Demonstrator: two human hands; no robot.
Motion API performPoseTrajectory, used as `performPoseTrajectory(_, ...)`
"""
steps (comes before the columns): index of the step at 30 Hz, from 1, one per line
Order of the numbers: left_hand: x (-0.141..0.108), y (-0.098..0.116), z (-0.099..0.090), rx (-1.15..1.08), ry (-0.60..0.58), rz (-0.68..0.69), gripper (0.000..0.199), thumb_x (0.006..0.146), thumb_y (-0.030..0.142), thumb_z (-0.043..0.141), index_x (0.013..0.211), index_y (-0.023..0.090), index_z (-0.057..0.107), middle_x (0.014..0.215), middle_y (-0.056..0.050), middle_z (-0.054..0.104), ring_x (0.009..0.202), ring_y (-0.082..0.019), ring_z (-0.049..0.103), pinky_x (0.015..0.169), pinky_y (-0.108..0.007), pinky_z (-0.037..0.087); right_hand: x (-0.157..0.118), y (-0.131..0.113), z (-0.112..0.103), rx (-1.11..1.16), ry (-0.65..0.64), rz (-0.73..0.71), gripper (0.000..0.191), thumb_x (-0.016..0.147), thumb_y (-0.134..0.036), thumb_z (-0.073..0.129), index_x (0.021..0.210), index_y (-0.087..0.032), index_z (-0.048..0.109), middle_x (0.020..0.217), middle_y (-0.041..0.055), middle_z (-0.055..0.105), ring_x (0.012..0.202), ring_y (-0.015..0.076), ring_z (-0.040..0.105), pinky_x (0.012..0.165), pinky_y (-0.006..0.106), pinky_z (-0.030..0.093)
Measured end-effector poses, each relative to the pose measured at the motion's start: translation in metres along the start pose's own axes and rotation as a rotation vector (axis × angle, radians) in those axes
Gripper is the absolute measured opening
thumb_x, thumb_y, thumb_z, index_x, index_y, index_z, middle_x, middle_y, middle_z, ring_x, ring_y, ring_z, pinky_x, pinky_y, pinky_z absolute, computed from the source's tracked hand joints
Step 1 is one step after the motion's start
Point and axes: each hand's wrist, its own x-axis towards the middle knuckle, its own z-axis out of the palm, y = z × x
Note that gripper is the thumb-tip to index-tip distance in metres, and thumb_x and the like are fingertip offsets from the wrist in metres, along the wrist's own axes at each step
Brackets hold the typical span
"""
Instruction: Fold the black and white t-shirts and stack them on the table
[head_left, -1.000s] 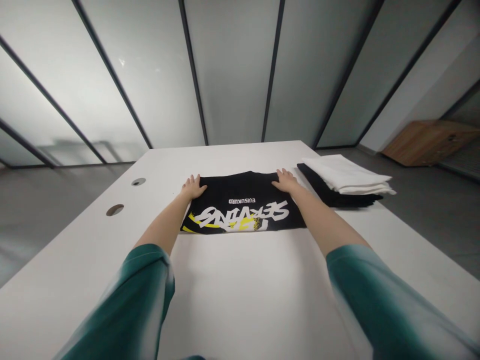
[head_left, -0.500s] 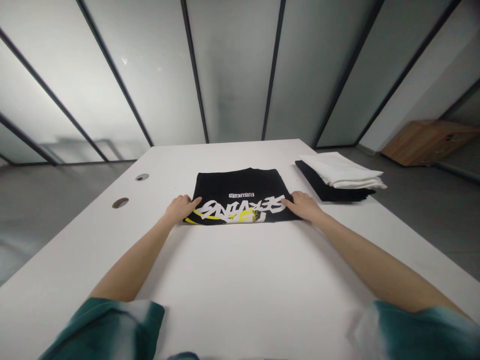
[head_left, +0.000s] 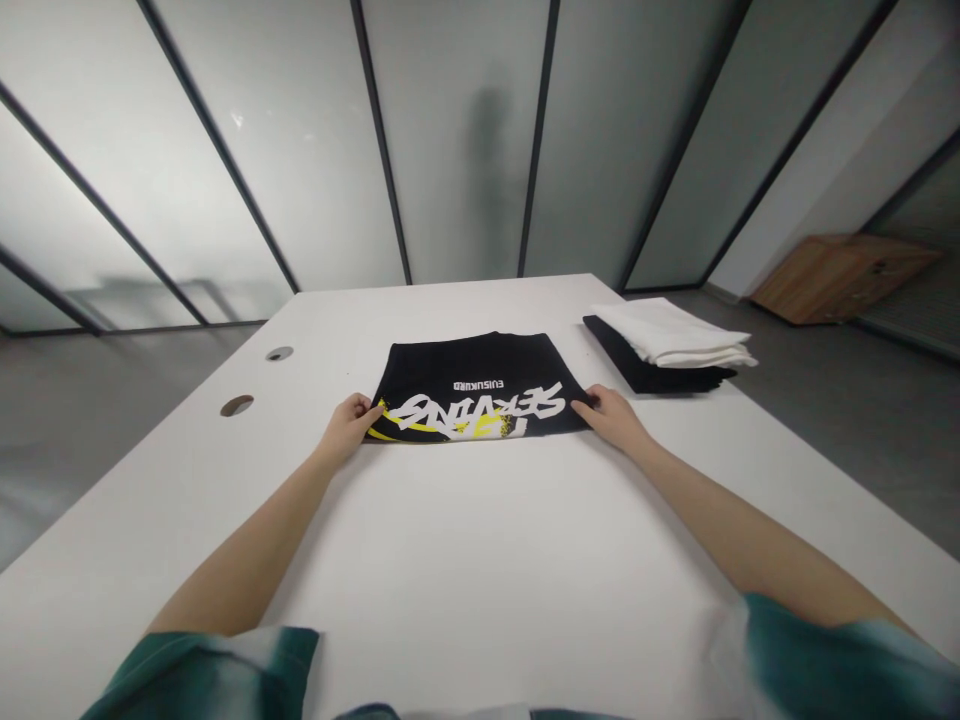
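A folded black T-shirt [head_left: 465,365] with white and yellow lettering lies flat on the white table [head_left: 465,560], its print upside down to me. At its left edge, near the front corner, my left hand [head_left: 349,425] pinches the cloth between thumb and fingers. My right hand [head_left: 611,415] grips the opposite side edge in the same way, thumb on top. The fingertips under the cloth are partly hidden. Both forearms reach forward across the table.
On the right side of the table, folded white cloth [head_left: 667,330] lies on folded black cloth [head_left: 645,376]. Two round holes pierce the tabletop at left. Frosted glass panels [head_left: 457,140] stand behind the table, and a wooden cabinet [head_left: 840,278] is on the floor at right.
My hands have shifted outward to the shirt's side edges, with the thumbs no longer lying across the print. The shirt stays in nearly the same place. A shadowy shape behind the glass has become darker.
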Motion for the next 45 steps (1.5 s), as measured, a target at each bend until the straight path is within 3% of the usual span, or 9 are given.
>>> performPoseTrajectory(6,-0.002,0.003,-0.006,0.359,0.006,0.029,0.019,0.074,0.033,0.061,0.087,0.025,0.050,0.047,0.010,0.047,0.047,-0.015,0.047,0.051,-0.025,0.032,0.002,0.003,-0.003,-0.134,-0.013,0.046,0.017,0.075,-0.034,0.055,0.063,-0.025,0.049,0.063,0.0020,0.059,0.066,0.0207,0.054,0.062,0.031,0.039)
performPoseTrajectory(9,-0.001,0.003,-0.008,0.549,-0.047,0.065,0.013,0.074,0.026,0.057,0.087,0.025,0.054,0.051,0.007,0.052,0.054,-0.018,0.054,0.056,-0.028,0.037,0.003,0.005,-0.002,-0.211,-0.012,0.013,0.010,0.074,-0.032,0.056,0.068,-0.024,0.055,0.070,0.0045,0.064,0.072,0.0227,0.057,0.067,0.033,0.042)
performPoseTrajectory(11,0.000,0.002,-0.007,0.647,-0.044,0.114,0.014,0.074,0.025,0.056,0.087,0.024,0.057,0.063,0.002,0.061,0.064,-0.020,0.060,0.063,-0.031,0.043,0.003,0.007,0.000,-0.209,0.005,-0.014,0.011,0.074,-0.031,0.057,0.079,-0.023,0.061,0.081,0.0070,0.067,0.079,0.0247,0.060,0.074,0.035,0.046)
performPoseTrajectory(13,0.000,0.000,-0.006,0.698,-0.003,0.218,0.022,0.074,0.025,0.054,0.094,0.022,0.062,0.089,-0.006,0.068,0.086,-0.024,0.065,0.078,-0.035,0.049,0.003,0.009,0.002,-0.175,0.046,-0.070,0.023,0.076,-0.031,0.057,0.095,-0.020,0.065,0.096,0.0112,0.069,0.092,0.0284,0.062,0.084,0.040,0.048)
performPoseTrajectory(15,-0.001,-0.002,-0.003,0.695,0.022,0.350,0.032,0.076,0.027,0.051,0.106,0.021,0.064,0.118,-0.012,0.065,0.111,-0.028,0.061,0.097,-0.040,0.046,0.002,0.011,0.003,-0.129,0.086,-0.147,0.036,0.080,-0.034,0.055,0.112,-0.018,0.064,0.113,0.0152,0.067,0.109,0.0319,0.060,0.095,0.045,0.046)
performPoseTrajectory(17,-0.001,-0.004,-0.001,0.686,-0.023,0.419,0.038,0.080,0.031,0.049,0.113,0.020,0.064,0.128,-0.014,0.062,0.122,-0.030,0.055,0.106,-0.043,0.041,0.002,0.012,0.004,-0.102,0.061,-0.212,0.042,0.085,-0.036,0.053,0.122,-0.019,0.062,0.125,0.0157,0.064,0.119,0.0325,0.056,0.102,0.048,0.043)
performPoseTrajectory(23,-0.001,-0.004,0.002,0.772,-0.127,0.399,0.036,0.084,0.038,0.049,0.111,0.022,0.068,0.122,-0.012,0.067,0.115,-0.032,0.059,0.105,-0.047,0.043,0.003,0.010,0.004,-0.185,-0.135,-0.272,0.040,0.090,-0.039,0.051,0.120,-0.018,0.067,0.127,0.0150,0.065,0.118,0.0318,0.058,0.102,0.047,0.043)
performPoseTrajectory(40,0.002,0.001,-0.001,0.789,-0.146,0.398,0.039,0.083,0.042,0.050,0.108,0.020,0.069,0.119,-0.012,0.068,0.112,-0.031,0.061,0.103,-0.045,0.044,0.003,0.010,0.005,-0.090,-0.108,-0.197,0.043,0.087,-0.040,0.057,0.123,-0.018,0.065,0.128,0.0153,0.065,0.119,0.0329,0.058,0.104,0.049,0.043)
performPoseTrajectory(45,0.031,0.016,-0.008,0.776,-0.187,0.221,0.038,0.086,0.050,0.048,0.096,0.022,0.071,0.098,-0.007,0.074,0.092,-0.026,0.067,0.086,-0.037,0.052,0.006,0.013,0.001,0.104,-0.039,-0.062,0.049,0.087,-0.044,0.055,0.128,-0.017,0.060,0.127,0.0163,0.063,0.112,0.0295,0.062,0.097,0.045,0.049)
